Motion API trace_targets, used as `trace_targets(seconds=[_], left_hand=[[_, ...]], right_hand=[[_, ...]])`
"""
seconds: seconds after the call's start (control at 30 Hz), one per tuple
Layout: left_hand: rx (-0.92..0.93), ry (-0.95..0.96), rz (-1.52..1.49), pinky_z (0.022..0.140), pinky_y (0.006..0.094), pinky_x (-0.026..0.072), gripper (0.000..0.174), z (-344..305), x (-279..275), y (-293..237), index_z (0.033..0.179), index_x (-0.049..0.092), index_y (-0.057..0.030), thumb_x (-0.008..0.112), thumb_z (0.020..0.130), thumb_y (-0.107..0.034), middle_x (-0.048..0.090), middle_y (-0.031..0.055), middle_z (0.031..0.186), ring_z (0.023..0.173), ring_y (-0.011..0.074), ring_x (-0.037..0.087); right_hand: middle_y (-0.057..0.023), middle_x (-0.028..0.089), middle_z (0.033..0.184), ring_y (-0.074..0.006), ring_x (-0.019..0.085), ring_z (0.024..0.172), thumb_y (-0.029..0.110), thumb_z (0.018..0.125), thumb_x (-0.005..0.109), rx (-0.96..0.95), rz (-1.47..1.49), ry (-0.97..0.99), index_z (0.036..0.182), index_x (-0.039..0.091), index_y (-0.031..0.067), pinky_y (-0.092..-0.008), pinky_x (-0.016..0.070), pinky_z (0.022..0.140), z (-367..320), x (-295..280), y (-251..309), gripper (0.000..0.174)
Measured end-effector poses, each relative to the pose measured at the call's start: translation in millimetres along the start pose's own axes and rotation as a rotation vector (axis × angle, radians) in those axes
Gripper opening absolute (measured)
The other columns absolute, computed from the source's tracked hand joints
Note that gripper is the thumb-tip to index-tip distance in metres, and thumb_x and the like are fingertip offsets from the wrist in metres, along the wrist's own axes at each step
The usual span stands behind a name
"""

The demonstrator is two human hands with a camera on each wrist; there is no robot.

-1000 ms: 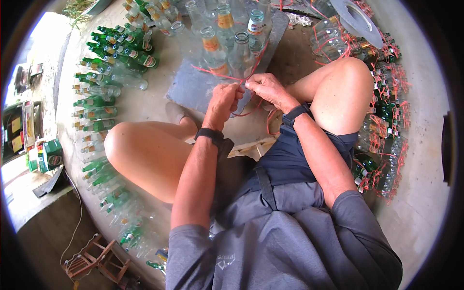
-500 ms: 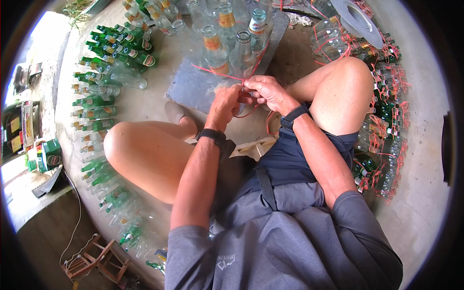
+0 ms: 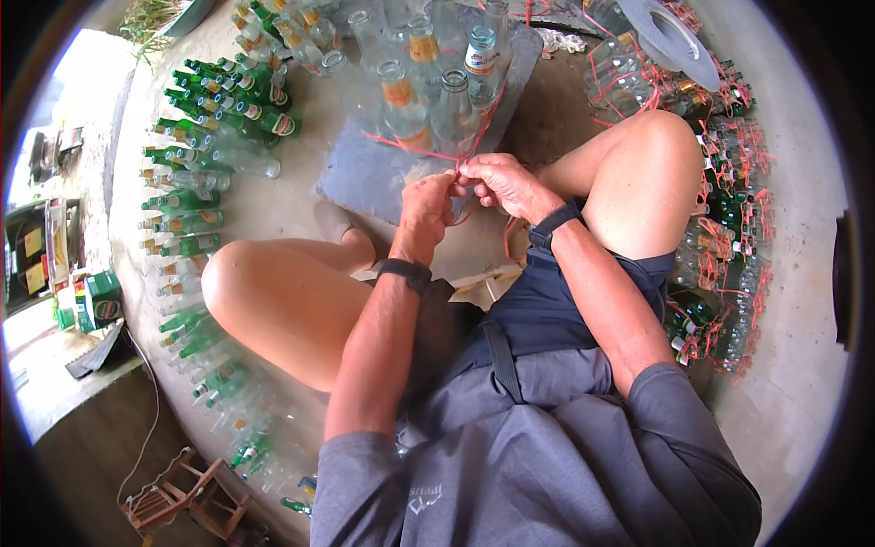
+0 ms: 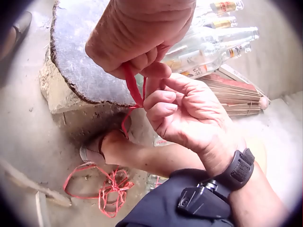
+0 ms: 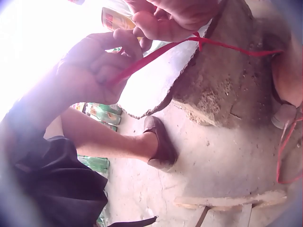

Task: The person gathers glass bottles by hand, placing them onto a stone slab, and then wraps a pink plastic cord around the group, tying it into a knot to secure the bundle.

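Observation:
A cluster of clear glass bottles (image 3: 428, 91) stands on a grey stone slab (image 3: 365, 169), with a red string (image 3: 401, 143) looped round it. Just in front of the bottles my two hands meet over the string's ends. My left hand (image 3: 444, 185) pinches the red string (image 4: 132, 85) between thumb and curled fingers. Touching it, my right hand (image 3: 474, 185) curls its fingers round the other end. In the right wrist view the string (image 5: 156, 54) runs taut from my left hand (image 5: 94, 71) to a knot at my right hand (image 5: 175, 19).
Rows of green and clear bottles (image 3: 210, 128) lie along the floor at the left. Bundles tied with red string (image 3: 729, 210) are piled at the right. Loose red string (image 4: 106, 187) lies on the floor by my foot (image 5: 161, 146). A wooden stool (image 3: 182, 492) stands at the lower left.
Both hands have drawn closer together and a little up toward the bottles. The hanging loop of string below them has shortened.

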State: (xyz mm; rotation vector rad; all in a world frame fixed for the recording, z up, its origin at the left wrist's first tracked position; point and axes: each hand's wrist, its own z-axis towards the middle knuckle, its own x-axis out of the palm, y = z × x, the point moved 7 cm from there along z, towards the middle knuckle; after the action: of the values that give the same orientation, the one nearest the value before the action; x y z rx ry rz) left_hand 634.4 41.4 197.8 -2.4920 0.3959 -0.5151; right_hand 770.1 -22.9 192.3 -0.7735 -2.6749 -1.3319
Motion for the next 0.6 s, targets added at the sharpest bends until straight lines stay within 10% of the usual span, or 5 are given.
trace_targets(seconds=[0.6], left_hand=[[0.508, -0.111, 0.054, 0.049, 0.0226, 0.0394, 0.02, -8.0, 0.1, -5.9, 0.113, 0.064, -0.0052, 0.069, 0.097, -0.015, 0.072, 0.0039, 0.087, 0.056, 0.0052, 0.05]], right_hand=[[0.0003, 0.07, 0.093, -0.0072, 0.058, 0.073, 0.027, 0.095, 0.069, -0.028, 0.002, -0.004, 0.103, 0.072, 0.009, -0.0248, 0.0461, 0.055, -4.0, 10.0, 0.9, 0.021]])
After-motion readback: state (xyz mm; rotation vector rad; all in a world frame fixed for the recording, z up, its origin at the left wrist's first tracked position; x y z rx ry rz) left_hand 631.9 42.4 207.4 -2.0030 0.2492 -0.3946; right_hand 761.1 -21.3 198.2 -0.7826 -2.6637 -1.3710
